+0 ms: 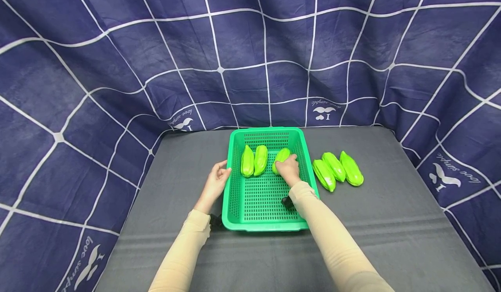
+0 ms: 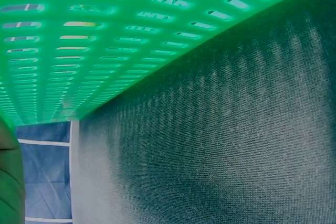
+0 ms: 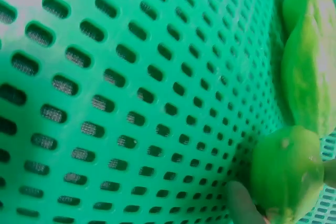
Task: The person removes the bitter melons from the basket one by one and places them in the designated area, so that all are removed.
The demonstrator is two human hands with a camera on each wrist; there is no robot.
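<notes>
Green plastic and green skins lead the head view: a slotted basket [image 1: 266,227] sits on the grey cloth [image 1: 176,161], and inside, right of centre toward the far end, is the held gourd [image 1: 281,155]. The right hand [image 1: 288,169] has it pinched between thumb and fingers! Over on the left, the left hand [image 1: 216,181] is at the basket's side, fingers bent by the rim; whether they grip cannot be told. Two upright-lying gourds, the left gourd [image 1: 247,161] and its neighbour [image 1: 260,160], keep company inside; three loose gourds [image 1: 334,167] lie outside to the right. Glossy, ribbed, probably light and firm, a touch slippery: the thick middle looks the best place to hold. Lettering on the blue curtain [image 1: 242,40] reads "love simple" and "I", beside a heart and moustache; no brand shows.

Left wrist now: slotted wall, cloth, a sliver of palm at the left edge, no fingers to judge.

Right wrist: blurry, but that seems to be a fingertip [image 3: 242,205] pressing the held gourd's side, low right.
</notes>
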